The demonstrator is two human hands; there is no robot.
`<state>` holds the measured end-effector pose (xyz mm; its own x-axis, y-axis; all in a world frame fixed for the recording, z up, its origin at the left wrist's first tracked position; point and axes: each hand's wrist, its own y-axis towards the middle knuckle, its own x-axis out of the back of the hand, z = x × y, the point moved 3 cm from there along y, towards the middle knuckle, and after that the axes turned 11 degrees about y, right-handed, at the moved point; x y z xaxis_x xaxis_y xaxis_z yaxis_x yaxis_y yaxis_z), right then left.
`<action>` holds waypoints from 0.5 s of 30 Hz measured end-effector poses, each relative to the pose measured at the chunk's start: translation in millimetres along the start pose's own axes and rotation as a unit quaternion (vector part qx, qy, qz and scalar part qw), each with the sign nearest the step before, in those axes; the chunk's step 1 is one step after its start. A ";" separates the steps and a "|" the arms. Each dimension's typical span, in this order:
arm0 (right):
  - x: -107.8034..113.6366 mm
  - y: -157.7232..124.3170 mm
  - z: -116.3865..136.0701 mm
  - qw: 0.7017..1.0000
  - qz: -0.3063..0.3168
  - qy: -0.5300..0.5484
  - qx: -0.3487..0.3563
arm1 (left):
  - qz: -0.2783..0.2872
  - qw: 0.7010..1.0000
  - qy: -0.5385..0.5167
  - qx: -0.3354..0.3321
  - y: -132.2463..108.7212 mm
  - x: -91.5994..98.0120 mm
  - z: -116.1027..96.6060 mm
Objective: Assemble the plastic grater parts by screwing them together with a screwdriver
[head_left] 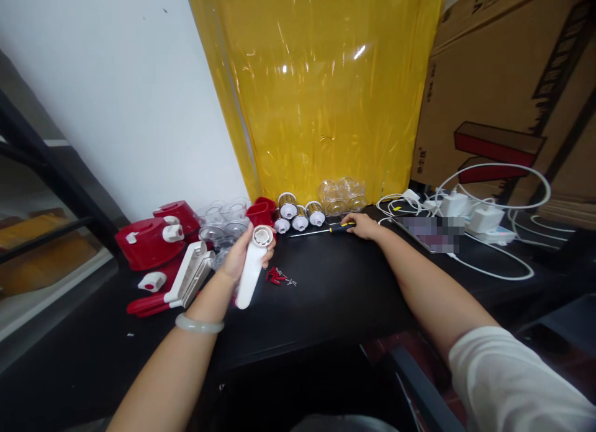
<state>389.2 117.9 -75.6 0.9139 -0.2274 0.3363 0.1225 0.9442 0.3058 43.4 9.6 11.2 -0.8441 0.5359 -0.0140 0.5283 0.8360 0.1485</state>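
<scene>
My left hand (236, 258) is wrapped round a white plastic handle-shaped part (252, 267), holding it above the table with its round, hollow end up. Over to the right, my right hand (365, 226) has its fingers closed on the black and yellow grip of a screwdriver (336, 228). The screwdriver's thin shaft lies low along the table and points left. Just right of the white part are several small red pieces (274, 275) and some small metal screws (291, 282).
Red housings (149, 243) and a red-and-white handle assembly (186, 277) lie at left, near clear plastic cups (223, 215). White-ended drum graters (300, 220) stack at the back. A tablet (426, 233), white chargers and cables (484, 221) occupy the right, before a cardboard box (493, 78).
</scene>
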 end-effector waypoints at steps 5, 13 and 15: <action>3.8 -5.6 17.5 0.981 -0.054 -0.184 0.019 | -0.011 0.997 0.074 0.018 -0.3 -3.9 1.7; 18.1 -11.1 27.6 0.949 -0.263 -0.152 0.083 | -0.082 0.945 0.296 0.113 -34.1 -15.9 -17.5; 20.0 -9.1 33.7 0.941 -0.297 -0.138 0.090 | -0.071 0.925 0.346 0.139 -53.4 -8.7 -16.8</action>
<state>393.4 96.7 -41.7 0.5664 -0.7788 0.2697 0.4897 0.5812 0.6499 21.0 -41.6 19.9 -0.7115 0.2956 0.6375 0.3297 0.9416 -0.0686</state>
